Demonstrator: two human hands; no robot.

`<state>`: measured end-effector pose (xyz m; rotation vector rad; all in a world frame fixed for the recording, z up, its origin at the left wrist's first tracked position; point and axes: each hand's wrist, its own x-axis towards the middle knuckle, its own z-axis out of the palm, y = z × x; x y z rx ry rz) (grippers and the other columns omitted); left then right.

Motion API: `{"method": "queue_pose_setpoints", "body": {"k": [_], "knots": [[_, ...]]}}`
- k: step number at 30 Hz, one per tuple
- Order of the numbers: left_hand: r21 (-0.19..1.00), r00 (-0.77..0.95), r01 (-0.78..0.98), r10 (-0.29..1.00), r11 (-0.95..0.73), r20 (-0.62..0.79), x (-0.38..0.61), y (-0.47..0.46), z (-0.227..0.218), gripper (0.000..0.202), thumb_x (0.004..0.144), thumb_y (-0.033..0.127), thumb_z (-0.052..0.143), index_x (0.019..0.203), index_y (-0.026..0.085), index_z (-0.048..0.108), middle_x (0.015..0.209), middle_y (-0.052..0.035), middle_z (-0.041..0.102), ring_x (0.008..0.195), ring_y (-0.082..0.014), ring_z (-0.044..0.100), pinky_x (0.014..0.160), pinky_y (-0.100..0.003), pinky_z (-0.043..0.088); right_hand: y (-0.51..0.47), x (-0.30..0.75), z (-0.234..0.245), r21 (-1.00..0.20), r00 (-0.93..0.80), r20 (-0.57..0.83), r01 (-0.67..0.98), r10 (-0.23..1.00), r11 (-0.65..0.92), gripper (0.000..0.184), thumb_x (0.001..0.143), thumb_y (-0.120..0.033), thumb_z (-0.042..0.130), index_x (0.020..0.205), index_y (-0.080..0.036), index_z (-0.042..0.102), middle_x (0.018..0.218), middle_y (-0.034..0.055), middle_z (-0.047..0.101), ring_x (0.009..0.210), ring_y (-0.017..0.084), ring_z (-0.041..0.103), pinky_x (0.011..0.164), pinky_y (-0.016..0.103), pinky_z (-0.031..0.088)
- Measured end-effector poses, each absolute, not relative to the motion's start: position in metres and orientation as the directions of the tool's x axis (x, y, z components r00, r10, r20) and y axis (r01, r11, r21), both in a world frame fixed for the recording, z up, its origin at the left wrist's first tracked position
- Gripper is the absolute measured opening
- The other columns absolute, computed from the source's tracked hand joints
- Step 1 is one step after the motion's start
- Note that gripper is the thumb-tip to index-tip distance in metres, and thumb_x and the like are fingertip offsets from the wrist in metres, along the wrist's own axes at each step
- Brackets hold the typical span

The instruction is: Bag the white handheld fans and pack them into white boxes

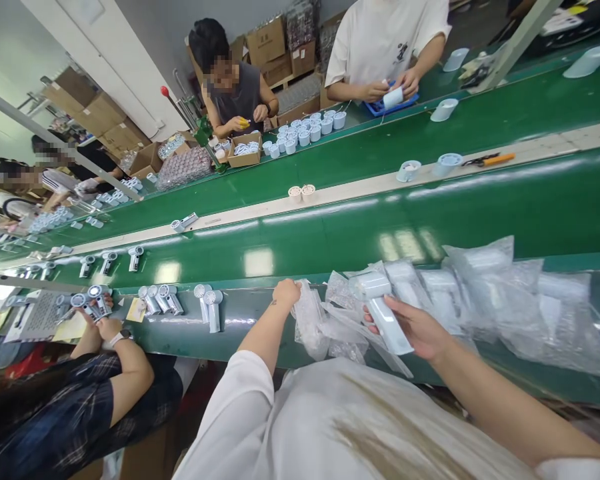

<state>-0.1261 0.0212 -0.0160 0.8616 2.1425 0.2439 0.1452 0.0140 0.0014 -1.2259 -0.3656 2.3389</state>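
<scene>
- Your left hand [286, 292] sits at the near edge of the conveyor belt, fingers curled closed over the gathered top of a clear plastic bag [307, 320].
- Your right hand [413, 327] is raised above the pile, with the fingers spread along a pale blue handheld fan [387, 320] and the thumb on its far side, pinching it. The fan is tilted, head toward the belt, and a thin clear film seems to cover it.
- Just beyond your hands, a heap of bagged fans [485, 313] lies on the grey edge of the green conveyor belt [330, 240], running off to the right.
- To your left, unbagged fans [163, 300] stand in a loose row on that same edge, and more lie further along the belt.
- Beside you on the left, a co-worker's hands [97, 320] are on a fan, one wrist wearing a watch, and a dark plaid sleeve [80, 407] shows below.
- Across the belt, another co-worker's hands [393, 87] work over a blue tray [390, 103], and a third person's hands [240, 123] hold a small yellow item by stacked white cups [300, 133].
- Orange-handled pliers [485, 159] lie on the cream centre rail [300, 193].
</scene>
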Motion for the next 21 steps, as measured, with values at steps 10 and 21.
{"method": "queue_pose_setpoints", "body": {"k": [10, 21], "knots": [[0.626, -0.135, 0.275, 0.674, 0.730, -0.727, -0.123, -0.037, 0.047, 0.027, 0.067, 0.027, 0.076, 0.066, 0.016, 0.052, 0.054, 0.0052, 0.050, 0.048, -0.0072, 0.045, 0.052, -0.021, 0.038, -0.010, 0.117, -0.029, -0.274, -0.447, -0.833, -0.178, 0.326, -0.945, 0.006, 0.088, -0.020, 0.060, 0.088, -0.014, 0.063, 0.075, 0.0074, 0.070, 0.066, 0.017, 0.069, 0.059, 0.025, 0.059], [0.886, -0.059, 0.352, 0.952, 0.302, -0.302, -0.088, -0.046, 0.056, 0.026, 0.065, 0.013, 0.061, 0.057, 0.018, 0.037, 0.055, 0.0076, 0.036, 0.057, -0.0070, 0.031, 0.054, -0.021, 0.025, -0.001, 0.121, 0.061, -0.549, -0.795, -0.511, 0.009, 0.327, -0.836, 0.101, 0.064, -0.035, 0.084, 0.148, -0.029, 0.029, 0.089, 0.0043, 0.072, 0.067, 0.025, 0.071, 0.050, 0.031, 0.055]]}}
